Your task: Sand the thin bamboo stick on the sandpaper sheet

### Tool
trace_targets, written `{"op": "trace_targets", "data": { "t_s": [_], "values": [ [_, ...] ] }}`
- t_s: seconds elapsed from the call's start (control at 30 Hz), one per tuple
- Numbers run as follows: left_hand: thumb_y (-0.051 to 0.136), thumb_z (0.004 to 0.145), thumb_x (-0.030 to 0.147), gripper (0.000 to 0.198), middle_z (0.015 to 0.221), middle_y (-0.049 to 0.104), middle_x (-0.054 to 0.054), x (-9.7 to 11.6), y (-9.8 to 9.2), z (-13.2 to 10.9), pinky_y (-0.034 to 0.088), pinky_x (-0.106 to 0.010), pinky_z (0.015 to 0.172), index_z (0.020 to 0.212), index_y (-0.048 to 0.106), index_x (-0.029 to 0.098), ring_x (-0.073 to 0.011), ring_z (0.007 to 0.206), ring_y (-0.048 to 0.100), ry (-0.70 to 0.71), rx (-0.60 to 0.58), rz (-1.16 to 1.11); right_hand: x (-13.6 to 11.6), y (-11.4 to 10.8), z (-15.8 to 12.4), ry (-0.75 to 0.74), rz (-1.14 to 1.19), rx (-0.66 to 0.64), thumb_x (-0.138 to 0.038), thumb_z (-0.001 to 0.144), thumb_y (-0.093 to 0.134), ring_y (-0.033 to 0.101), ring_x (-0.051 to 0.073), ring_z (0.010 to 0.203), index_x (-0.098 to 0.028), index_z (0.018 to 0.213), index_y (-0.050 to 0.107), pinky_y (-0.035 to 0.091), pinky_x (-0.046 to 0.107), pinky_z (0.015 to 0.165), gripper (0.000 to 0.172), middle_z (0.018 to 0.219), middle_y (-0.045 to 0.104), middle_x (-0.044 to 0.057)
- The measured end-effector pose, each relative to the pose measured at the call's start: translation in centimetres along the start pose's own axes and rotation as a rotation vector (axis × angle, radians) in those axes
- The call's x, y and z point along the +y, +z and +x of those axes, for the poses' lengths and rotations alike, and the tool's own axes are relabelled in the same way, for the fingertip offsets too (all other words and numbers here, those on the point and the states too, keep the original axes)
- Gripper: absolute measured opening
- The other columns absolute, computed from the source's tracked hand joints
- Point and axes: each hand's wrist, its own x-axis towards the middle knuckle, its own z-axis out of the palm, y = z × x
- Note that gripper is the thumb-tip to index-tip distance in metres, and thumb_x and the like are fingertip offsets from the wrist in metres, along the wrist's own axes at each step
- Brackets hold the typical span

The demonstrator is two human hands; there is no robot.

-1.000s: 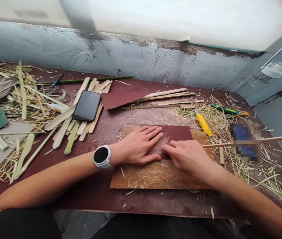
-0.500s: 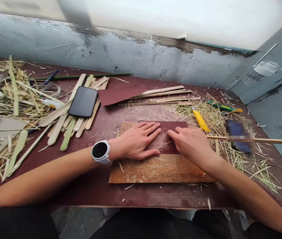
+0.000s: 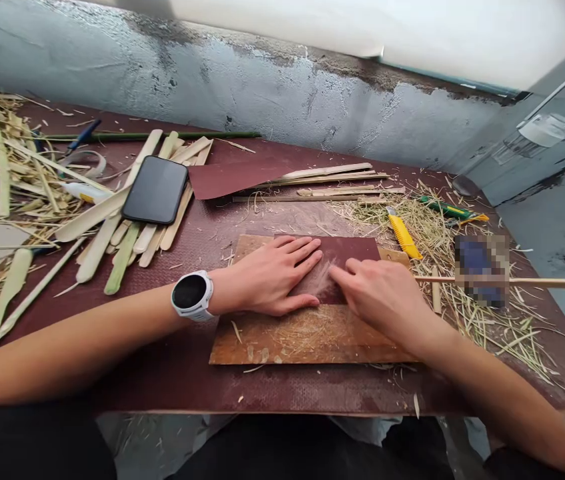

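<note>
We've got the left hand (image 3: 275,277) flat, fingers spread, pinning the sandpaper sheet (image 3: 350,257) at frame centre; right hand (image 3: 385,297) w/ its grip closed on one thin bamboo stick (image 3: 537,283), long axis running right. Sheet lies on one wooden board (image 3: 307,337), on the table (image 3: 202,373). One phone (image 3: 155,190) upper left.

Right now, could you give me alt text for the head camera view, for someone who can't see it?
Left hand lies flat on dark red sandpaper over a wooden board; right hand presses a thin stick against it. Bamboo strips, a phone and a yellow utility knife lie about.
</note>
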Motion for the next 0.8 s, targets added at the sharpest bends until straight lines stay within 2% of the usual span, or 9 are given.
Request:
{"op": "trace_targets", "data": {
  "t_s": [0.1,0.23,0.4,0.57,0.7,0.8],
  "values": [
    [0.034,0.106,0.071,0.089,0.165,0.039,-0.028,0.01,-0.1,-0.04,0.032,-0.051,0.128,0.156,0.046,-0.001,-0.0387,0.155,0.041,-0.001,-0.003,0.004,-0.16,-0.01,-0.03,0.076,-0.046,0.002,-0.01,0.101,0.049,0.068,0.023,0.079,-0.018,0.106,0.067,0.024,0.036,0.062,0.02,0.09,0.07,0.008],
    [0.036,0.106,0.07,0.088,0.165,0.04,-0.028,-0.03,-0.09,-0.06,0.033,-0.051,0.128,0.155,0.046,-0.002,-0.0391,0.155,0.042,0.006,0.004,-0.003,-0.63,0.01,-0.29,-0.021,-0.034,0.006,-0.008,0.1,0.05,0.068,0.023,0.081,-0.018,0.11,0.067,0.027,0.036,0.065,0.022,0.094,0.07,0.009],
    [0.039,0.105,0.071,0.089,0.165,0.038,-0.028,-0.15,0.13,0.01,0.033,-0.052,0.128,0.156,0.046,-0.002,-0.0396,0.155,0.041,0.0,0.009,-0.021,-0.59,0.29,-0.33,0.044,-0.045,0.053,-0.011,0.102,0.05,0.066,0.022,0.078,-0.017,0.109,0.068,0.025,0.037,0.063,0.021,0.09,0.069,0.007],
    [0.035,0.106,0.068,0.086,0.165,0.039,-0.028,-0.15,0.04,0.02,0.033,-0.052,0.128,0.155,0.047,-0.002,-0.039,0.155,0.041,0.013,0.008,-0.017,-0.92,0.43,-0.55,-0.115,-0.014,0.077,-0.012,0.101,0.055,0.065,0.022,0.078,-0.019,0.114,0.069,0.026,0.037,0.065,0.021,0.092,0.07,0.005],
    [0.035,0.106,0.071,0.089,0.165,0.039,-0.028,-0.11,-0.06,0.01,0.033,-0.051,0.128,0.156,0.045,-0.002,-0.0389,0.155,0.041,0.0,0.0,0.005,-0.54,0.77,-0.09,0.034,-0.072,0.093,-0.01,0.101,0.052,0.065,0.023,0.077,-0.018,0.11,0.069,0.025,0.037,0.064,0.021,0.09,0.069,0.006],
    [0.037,0.105,0.07,0.088,0.164,0.04,-0.027,-0.11,0.04,0.04,0.034,-0.05,0.128,0.155,0.047,-0.002,-0.0382,0.155,0.041,0.001,0.013,-0.002,-0.55,0.75,-0.1,-0.005,-0.086,0.084,-0.01,0.1,0.052,0.065,0.023,0.078,-0.015,0.117,0.069,0.026,0.036,0.065,0.025,0.092,0.069,0.007]
  ]
}}
